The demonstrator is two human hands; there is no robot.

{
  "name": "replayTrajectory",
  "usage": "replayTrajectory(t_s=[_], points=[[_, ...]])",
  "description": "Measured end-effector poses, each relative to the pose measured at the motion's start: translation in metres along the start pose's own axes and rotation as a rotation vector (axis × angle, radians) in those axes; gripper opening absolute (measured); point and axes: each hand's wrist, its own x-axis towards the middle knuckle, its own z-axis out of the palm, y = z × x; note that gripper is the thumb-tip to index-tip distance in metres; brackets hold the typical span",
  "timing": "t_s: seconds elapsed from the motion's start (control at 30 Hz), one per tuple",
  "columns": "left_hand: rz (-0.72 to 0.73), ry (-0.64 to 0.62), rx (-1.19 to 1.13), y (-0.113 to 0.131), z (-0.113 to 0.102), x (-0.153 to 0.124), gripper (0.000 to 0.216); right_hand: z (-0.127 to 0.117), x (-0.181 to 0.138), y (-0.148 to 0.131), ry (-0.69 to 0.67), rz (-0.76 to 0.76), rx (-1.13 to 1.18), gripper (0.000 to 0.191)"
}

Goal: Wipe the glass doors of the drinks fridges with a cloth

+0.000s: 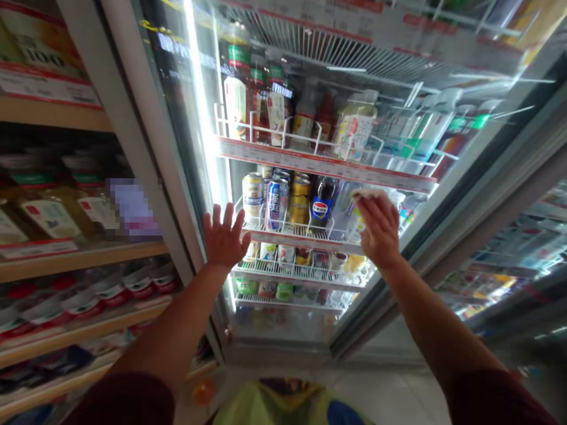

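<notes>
I face a glass-door drinks fridge (310, 330). My left hand (225, 236) lies flat on the glass near the door's left edge, fingers spread and holding nothing. My right hand (378, 230) presses a white cloth (367, 193) against the glass further right, with the cloth showing above the fingers. Behind the glass at hand height stand several cans (277, 200) and a dark Pepsi bottle (322, 203) on a wire shelf (301, 235).
Bottles (274, 106) fill the upper fridge shelf, and small cups (283, 257) sit on the lower ones. Open wooden shelves (84, 257) with bottled drinks stand to the left. A second fridge door (500, 260) is at the right. A yellow-green bag (287, 407) hangs below me.
</notes>
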Motion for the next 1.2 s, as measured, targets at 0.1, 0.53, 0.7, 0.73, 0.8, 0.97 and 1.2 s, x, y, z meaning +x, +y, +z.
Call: replayTrajectory(t_s=[0.1,0.53,0.7,0.73,0.8,0.97,1.2], points=[[0.048,0.011,0.061,-0.001,0.001,0.0,0.069,0.005,0.016,-0.006,0.19,0.183,-0.03,0.065],[0.143,0.056,0.183,0.0,-0.001,-0.002,0.058,0.025,0.063,-0.047,0.115,0.101,-0.023,0.067],[0.162,0.064,0.208,0.001,-0.002,-0.001,0.058,0.041,0.034,-0.088,-0.209,-0.359,0.155,0.066],[0.149,0.055,0.2,0.002,-0.002,-0.001,0.059,0.039,0.037,-0.087,-0.227,-0.393,0.167,0.066],[0.121,0.042,0.185,0.002,-0.002,-0.001,0.06,0.033,0.056,-0.074,-0.195,-0.286,0.142,0.066],[0.155,0.073,0.181,-0.001,0.0,-0.002,0.057,0.031,0.075,-0.056,-0.035,0.083,0.062,0.068],[0.235,0.115,0.161,-0.004,0.001,-0.002,0.058,0.033,0.026,-0.073,-0.225,-0.344,0.207,0.061]])
